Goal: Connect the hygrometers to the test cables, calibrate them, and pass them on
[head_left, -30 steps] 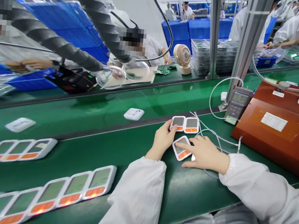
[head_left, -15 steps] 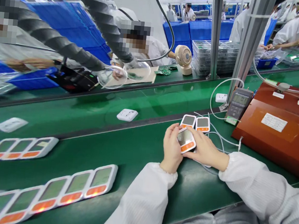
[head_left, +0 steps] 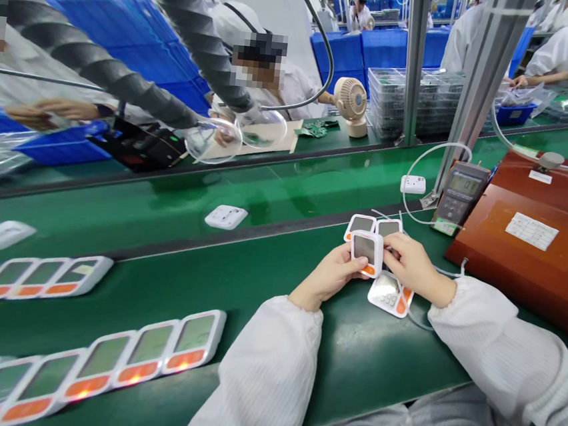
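My left hand (head_left: 334,271) is closed around a white blood pressure monitor (head_left: 365,249), its thumb resting on the orange button strip below the grey screen. At that monitor's right edge, my right hand (head_left: 412,269) has its fingers bent together; what they pinch is hidden. Just below lies another monitor (head_left: 385,294) with digits lit on its screen. A thin pale tube (head_left: 417,317) crosses beside it and runs up under my right hand. Behind the held one are two more, a left monitor (head_left: 360,224) and a right monitor (head_left: 389,227), both partly covered.
Rows of similar monitors (head_left: 147,350) lie at the left. A handheld pressure meter (head_left: 461,193) leans by a brown box (head_left: 508,224) at the right. White socket-like pieces (head_left: 226,217) lie on the green belt beyond. Co-workers sit across, near a small fan (head_left: 350,105).
The held monitor has been raised and turned more upright. My left thumb has come onto its front; my right hand has shifted to its right edge, uncovering the lit monitor below.
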`<state>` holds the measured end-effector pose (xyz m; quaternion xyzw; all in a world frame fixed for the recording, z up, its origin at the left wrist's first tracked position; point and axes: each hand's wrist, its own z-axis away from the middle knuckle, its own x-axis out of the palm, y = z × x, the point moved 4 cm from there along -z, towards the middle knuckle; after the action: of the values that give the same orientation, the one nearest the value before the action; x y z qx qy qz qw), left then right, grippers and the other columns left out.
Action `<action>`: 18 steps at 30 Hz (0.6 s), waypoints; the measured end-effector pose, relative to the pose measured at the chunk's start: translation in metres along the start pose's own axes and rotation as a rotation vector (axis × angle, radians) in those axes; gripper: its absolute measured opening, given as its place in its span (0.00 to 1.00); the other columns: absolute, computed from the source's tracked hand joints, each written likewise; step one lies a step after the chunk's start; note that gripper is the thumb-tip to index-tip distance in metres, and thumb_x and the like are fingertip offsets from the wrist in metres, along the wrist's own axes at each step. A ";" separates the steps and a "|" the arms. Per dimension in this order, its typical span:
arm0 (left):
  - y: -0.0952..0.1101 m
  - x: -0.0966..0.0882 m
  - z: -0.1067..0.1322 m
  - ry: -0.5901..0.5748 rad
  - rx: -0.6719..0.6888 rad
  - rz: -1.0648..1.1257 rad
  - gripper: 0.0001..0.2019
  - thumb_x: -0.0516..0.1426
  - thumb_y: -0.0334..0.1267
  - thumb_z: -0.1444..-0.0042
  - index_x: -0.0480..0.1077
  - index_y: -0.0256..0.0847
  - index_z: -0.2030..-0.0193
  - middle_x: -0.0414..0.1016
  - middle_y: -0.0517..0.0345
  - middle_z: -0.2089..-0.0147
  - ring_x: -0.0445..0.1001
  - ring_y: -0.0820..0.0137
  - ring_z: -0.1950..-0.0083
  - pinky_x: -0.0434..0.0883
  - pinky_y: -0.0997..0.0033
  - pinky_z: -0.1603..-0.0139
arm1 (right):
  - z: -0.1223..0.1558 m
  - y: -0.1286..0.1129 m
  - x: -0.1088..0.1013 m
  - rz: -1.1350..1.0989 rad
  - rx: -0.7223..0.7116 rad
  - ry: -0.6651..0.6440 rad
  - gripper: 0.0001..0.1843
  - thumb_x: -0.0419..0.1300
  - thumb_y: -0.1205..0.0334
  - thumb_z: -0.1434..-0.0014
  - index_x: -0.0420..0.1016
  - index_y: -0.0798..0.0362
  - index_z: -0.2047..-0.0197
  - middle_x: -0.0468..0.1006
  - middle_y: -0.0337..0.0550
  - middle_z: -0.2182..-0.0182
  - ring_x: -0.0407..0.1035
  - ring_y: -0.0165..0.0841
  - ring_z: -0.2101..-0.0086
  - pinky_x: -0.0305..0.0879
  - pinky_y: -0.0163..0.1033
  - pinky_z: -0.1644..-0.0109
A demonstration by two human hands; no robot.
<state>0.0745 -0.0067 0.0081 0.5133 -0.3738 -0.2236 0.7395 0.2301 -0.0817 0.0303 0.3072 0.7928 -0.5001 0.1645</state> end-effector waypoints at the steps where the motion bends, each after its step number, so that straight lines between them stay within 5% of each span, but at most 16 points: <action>1: 0.000 0.000 0.000 -0.011 0.005 -0.009 0.24 0.74 0.47 0.56 0.73 0.36 0.57 0.77 0.58 0.67 0.75 0.72 0.69 0.73 0.73 0.66 | 0.000 -0.002 -0.001 0.024 -0.020 0.002 0.11 0.55 0.69 0.35 0.79 0.53 0.55 0.78 0.45 0.61 0.72 0.35 0.61 0.67 0.38 0.56; 11: 0.007 0.001 0.000 0.066 0.057 -0.069 0.27 0.73 0.42 0.55 0.72 0.39 0.50 0.79 0.58 0.63 0.76 0.72 0.67 0.74 0.74 0.66 | 0.003 -0.011 -0.008 0.493 0.087 -0.044 0.10 0.56 0.67 0.36 0.80 0.54 0.61 0.77 0.45 0.64 0.73 0.37 0.65 0.64 0.39 0.66; 15: 0.018 -0.019 -0.001 0.242 0.142 -0.041 0.31 0.73 0.41 0.57 0.71 0.40 0.46 0.81 0.55 0.57 0.79 0.71 0.63 0.75 0.74 0.63 | 0.001 -0.014 -0.014 0.454 0.045 0.043 0.20 0.57 0.67 0.36 0.73 0.56 0.41 0.75 0.54 0.49 0.73 0.43 0.52 0.71 0.44 0.54; 18: 0.023 -0.049 -0.001 0.472 0.220 -0.067 0.30 0.73 0.39 0.57 0.70 0.39 0.47 0.81 0.54 0.58 0.80 0.71 0.63 0.77 0.71 0.60 | 0.000 -0.020 -0.011 0.372 -0.027 -0.034 0.19 0.60 0.64 0.35 0.72 0.56 0.42 0.75 0.55 0.47 0.71 0.44 0.48 0.70 0.46 0.47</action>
<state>0.0439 0.0374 0.0130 0.6405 -0.1960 -0.0800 0.7382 0.2258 -0.0912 0.0504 0.4377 0.7260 -0.4556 0.2717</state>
